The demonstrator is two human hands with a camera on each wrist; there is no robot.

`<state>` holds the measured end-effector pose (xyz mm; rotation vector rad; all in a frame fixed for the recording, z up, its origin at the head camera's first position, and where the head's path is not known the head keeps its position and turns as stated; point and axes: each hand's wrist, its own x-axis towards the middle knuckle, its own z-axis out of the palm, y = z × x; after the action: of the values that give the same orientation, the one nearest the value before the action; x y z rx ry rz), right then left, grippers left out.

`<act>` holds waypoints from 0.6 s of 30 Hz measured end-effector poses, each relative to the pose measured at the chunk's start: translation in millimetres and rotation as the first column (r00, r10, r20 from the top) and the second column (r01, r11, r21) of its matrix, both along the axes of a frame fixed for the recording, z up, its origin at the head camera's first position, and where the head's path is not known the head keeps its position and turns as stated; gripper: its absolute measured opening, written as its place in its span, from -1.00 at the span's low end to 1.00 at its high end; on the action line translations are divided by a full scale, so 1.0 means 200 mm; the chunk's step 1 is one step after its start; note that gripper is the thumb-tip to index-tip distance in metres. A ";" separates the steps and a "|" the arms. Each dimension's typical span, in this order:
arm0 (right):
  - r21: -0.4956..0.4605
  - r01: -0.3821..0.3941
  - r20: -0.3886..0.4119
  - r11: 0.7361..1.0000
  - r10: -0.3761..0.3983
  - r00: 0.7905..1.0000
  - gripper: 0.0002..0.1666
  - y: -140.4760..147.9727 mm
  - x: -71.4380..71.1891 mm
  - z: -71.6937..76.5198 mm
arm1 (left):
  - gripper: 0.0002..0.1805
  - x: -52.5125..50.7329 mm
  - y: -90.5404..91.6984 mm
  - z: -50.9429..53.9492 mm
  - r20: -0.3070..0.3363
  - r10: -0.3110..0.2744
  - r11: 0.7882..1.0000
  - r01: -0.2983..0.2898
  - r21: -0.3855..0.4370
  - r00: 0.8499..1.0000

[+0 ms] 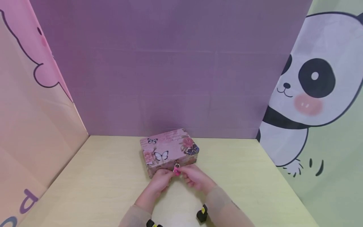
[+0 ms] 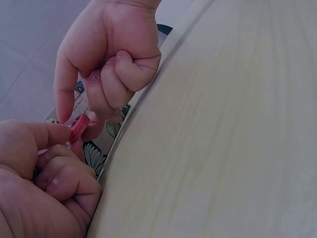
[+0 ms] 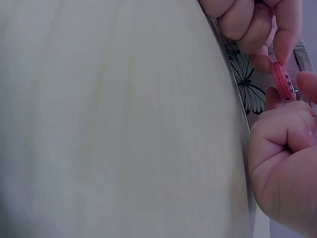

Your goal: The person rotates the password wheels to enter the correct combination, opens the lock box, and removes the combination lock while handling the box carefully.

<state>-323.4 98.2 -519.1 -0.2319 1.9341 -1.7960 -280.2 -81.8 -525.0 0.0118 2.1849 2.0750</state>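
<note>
A pink box printed with butterflies and roses stands at the back of the table, its lid down. From its front clasp hangs a small pink padlock, with number dials showing on its edge in the right wrist view. My left hand pinches the padlock from the left between thumb and forefinger. On the other side, my right hand pinches it too, its remaining fingers curled in. Both hands are close together at the box's front. Fingers partly cover the padlock in both wrist views.
The pale wooden table extends to both sides of the box and in front of it. Behind stands a purple backdrop. Printed cloth with a panda borders the right side, and a pink printed cloth the left.
</note>
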 end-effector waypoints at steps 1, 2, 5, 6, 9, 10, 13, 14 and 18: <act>0.001 -0.001 -0.001 1.000 0.001 1.000 -0.72 0.00 0.00 0.00 | -0.72 0.00 0.00 0.00 0.000 0.000 1.000 0.000 0.005 1.000; 0.001 -0.004 -0.002 1.000 0.004 1.000 -0.72 0.00 0.00 -0.01 | -0.72 0.00 0.00 0.00 -0.004 -0.002 1.000 0.002 0.007 1.000; 0.003 -0.012 -0.003 1.000 0.012 1.000 -0.74 -0.01 0.00 -0.01 | -0.73 0.00 0.00 0.00 -0.001 -0.003 1.000 0.003 0.011 1.000; 0.001 -0.015 -0.002 1.000 0.015 1.000 -0.74 -0.01 0.00 -0.01 | -0.73 0.00 0.00 0.00 -0.004 -0.003 1.000 0.003 0.009 1.000; -0.002 -0.020 0.003 1.000 0.020 1.000 -0.75 -0.02 0.00 -0.01 | -0.73 0.00 0.00 0.00 -0.006 -0.001 1.000 0.001 0.005 1.000; -0.004 -0.020 0.008 1.000 0.020 1.000 -0.76 -0.02 0.00 -0.01 | -0.73 0.00 0.00 0.00 -0.009 -0.001 1.000 0.001 0.003 1.000; -0.006 -0.020 0.014 1.000 0.020 1.000 -0.78 -0.02 0.00 -0.01 | -0.73 0.01 0.00 0.00 -0.013 0.002 1.000 -0.002 0.000 1.000; -0.005 -0.022 0.011 1.000 0.022 1.000 -0.78 -0.02 0.00 -0.01 | -0.74 0.01 0.00 0.01 -0.012 0.002 1.000 -0.002 0.001 1.000; -0.016 -0.026 0.020 1.000 0.026 0.999 -0.79 -0.02 0.01 -0.01 | -0.77 0.01 0.00 0.01 -0.009 0.001 1.000 -0.001 0.005 1.000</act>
<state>-322.4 94.2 -520.8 -0.2425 1.8948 -1.7911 -278.6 -81.4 -522.8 0.0208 2.1850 2.0852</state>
